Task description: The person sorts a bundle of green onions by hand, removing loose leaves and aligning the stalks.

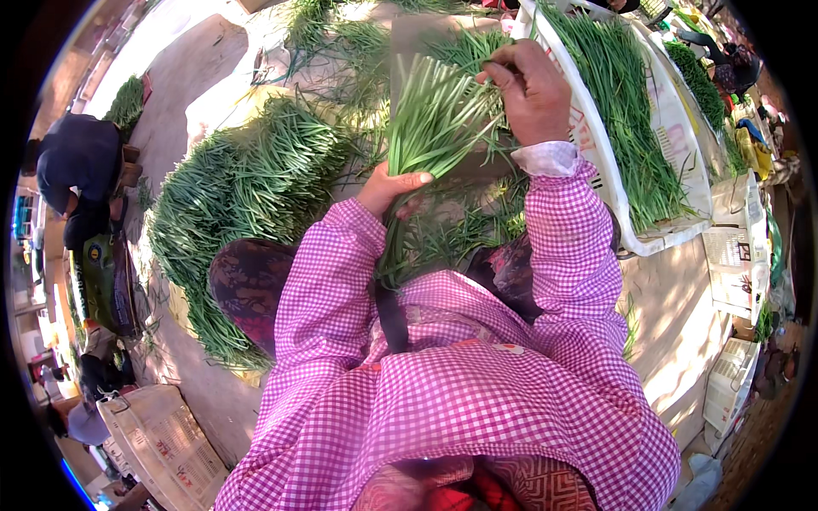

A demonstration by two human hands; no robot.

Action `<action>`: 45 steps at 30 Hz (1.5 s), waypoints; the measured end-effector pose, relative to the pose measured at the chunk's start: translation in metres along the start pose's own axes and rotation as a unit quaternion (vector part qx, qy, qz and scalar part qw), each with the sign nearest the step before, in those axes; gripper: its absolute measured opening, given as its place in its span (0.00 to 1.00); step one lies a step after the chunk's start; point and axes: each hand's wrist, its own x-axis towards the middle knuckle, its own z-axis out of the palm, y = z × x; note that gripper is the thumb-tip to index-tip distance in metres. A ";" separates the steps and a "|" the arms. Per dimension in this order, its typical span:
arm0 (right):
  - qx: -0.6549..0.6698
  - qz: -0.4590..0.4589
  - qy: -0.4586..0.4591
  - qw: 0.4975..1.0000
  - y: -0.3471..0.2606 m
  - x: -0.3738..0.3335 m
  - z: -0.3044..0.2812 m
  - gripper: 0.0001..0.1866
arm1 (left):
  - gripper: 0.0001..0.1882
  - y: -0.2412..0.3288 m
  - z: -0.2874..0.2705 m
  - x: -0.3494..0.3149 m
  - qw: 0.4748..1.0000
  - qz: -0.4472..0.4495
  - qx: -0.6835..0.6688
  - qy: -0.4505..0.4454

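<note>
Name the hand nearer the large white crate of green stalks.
Right. The right hand is close beside the white crate, on its left side; the left hand is farther off to the left, around a bunch of green stalks.

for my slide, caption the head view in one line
Left hand grips a bunch of green stalks, right hand beside its top, a white crate of greens to the right.

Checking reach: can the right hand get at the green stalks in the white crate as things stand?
Likely yes: the right hand is beside the white crate, and nothing visible covers the green stalks; only the crate's near rim lies between.
</note>
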 end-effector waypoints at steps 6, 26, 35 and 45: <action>0.275 0.191 0.124 0.934 0.004 0.010 -0.038 0.07 | 0.11 -0.007 -0.015 0.003 0.996 0.030 -0.060 0.063; -0.088 0.030 -0.048 0.994 0.010 -0.008 0.002 0.10 | 0.13 -0.005 -0.004 0.003 0.997 0.022 -0.021 0.072; 0.243 0.278 0.050 0.928 0.015 0.000 -0.021 0.10 | 0.11 -0.003 -0.017 0.001 0.994 0.048 -0.076 0.058; 0.120 0.318 -0.091 0.936 0.018 -0.010 0.003 0.19 | 0.11 -0.001 -0.007 0.000 0.997 0.065 -0.020 0.039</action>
